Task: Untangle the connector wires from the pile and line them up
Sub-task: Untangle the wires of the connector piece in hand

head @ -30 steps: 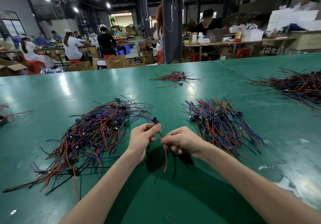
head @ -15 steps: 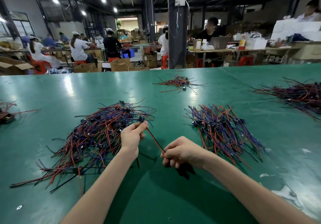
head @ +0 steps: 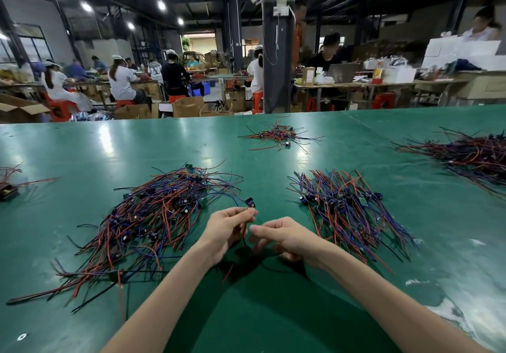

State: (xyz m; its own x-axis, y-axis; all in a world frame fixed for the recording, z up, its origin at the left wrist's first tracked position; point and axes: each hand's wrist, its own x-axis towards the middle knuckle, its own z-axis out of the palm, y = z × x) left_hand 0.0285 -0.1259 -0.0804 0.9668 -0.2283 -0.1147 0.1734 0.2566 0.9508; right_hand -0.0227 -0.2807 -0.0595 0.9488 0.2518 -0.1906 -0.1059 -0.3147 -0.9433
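You have five heaps of wires on your surface (head: 82, 147): tangled pile (head: 153, 215) left, lined-up pile (head: 347, 210) right, small heap (head: 279, 135) ahead, far-right heap (head: 471, 155), left-edge cluster (head: 8, 185). One single wire (head: 244, 236) lies between two hands: left hand (head: 227, 232), right hand (head: 284, 239).

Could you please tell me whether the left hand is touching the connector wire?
Touching. The head view shows the left hand pinching the connector wire between thumb and fingers, just below its black connector, with the wire's ends hanging beneath.
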